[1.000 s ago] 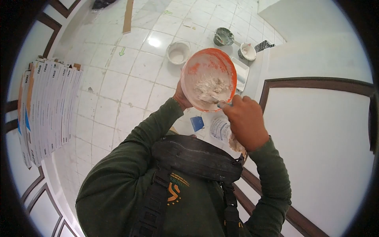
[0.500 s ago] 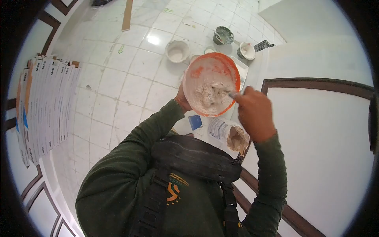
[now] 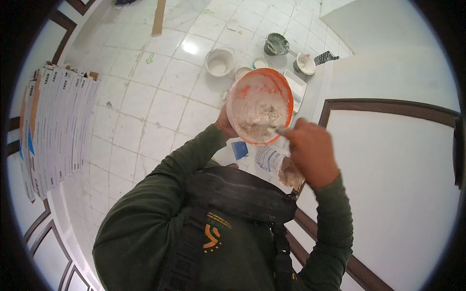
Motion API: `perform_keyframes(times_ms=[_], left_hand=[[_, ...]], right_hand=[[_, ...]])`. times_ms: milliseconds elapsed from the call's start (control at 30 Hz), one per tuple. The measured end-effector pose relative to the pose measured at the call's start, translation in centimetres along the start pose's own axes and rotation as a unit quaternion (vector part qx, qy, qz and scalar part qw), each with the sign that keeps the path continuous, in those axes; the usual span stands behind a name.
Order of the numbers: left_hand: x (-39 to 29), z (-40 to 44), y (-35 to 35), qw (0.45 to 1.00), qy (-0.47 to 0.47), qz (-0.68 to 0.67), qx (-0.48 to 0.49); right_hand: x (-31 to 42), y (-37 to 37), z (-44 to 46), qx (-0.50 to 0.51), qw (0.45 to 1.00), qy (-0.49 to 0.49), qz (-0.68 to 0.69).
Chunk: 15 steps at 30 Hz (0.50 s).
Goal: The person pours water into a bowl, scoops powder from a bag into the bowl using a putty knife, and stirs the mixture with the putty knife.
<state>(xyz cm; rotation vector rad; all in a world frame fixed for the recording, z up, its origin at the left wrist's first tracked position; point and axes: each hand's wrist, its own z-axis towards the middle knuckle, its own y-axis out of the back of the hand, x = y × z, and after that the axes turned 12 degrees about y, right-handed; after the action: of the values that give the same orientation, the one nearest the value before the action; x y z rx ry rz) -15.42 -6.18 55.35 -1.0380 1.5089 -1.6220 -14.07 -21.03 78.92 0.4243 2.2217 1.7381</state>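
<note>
An orange bucket (image 3: 290, 99), its inside smeared with pale plaster, is tilted toward me in front of my chest. My left hand (image 3: 224, 123) grips its left side, the fingers partly hidden behind the wall. In the bucket lies a lumpy whitish-grey mix (image 3: 264, 119) with dry powder on it. My right hand (image 3: 312, 150) is closed around a tool with a grey shaft (image 3: 280, 130), at the bucket's lower right rim. The tool's far end is buried in the mix, so its exact kind is hidden.
Below the bucket lie an open paper bag of powder (image 3: 290, 175) and a blue flat piece (image 3: 240, 150). Beyond are a white bucket (image 3: 220, 63), a dark bucket (image 3: 276, 44), a small white-smeared pail (image 3: 305, 64) and a white tray (image 3: 295, 89). Long cartons (image 3: 60, 126) lean at left.
My right hand has moved slightly down with the tool, shifting the mix in the bucket. The bucket has tipped and moved a little; my left hand keeps its hold.
</note>
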Motion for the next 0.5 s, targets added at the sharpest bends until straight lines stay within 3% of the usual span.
perform_keyframes(times_ms=[100,233,367,500], left_hand=[[0.0,-0.1,-0.6,0.999,-0.012,0.036,-0.003],[-0.4,0.1,-1.3,0.999,-0.033,0.018,0.038],[-0.7,0.3,-0.8,0.997,-0.044,0.066,-0.004],[-1.0,0.4,-0.8,0.997,-0.052,0.064,-0.004]], right_hand=[[-2.4,-0.6,0.6,-0.026,0.997,-0.076,-0.023],[-1.4,-1.7,0.0,0.019,0.999,-0.041,-0.029],[-5.0,-0.3,0.0,-0.021,0.993,-0.118,0.010],[-6.7,-0.6,0.6,0.079,0.985,-0.150,0.025]])
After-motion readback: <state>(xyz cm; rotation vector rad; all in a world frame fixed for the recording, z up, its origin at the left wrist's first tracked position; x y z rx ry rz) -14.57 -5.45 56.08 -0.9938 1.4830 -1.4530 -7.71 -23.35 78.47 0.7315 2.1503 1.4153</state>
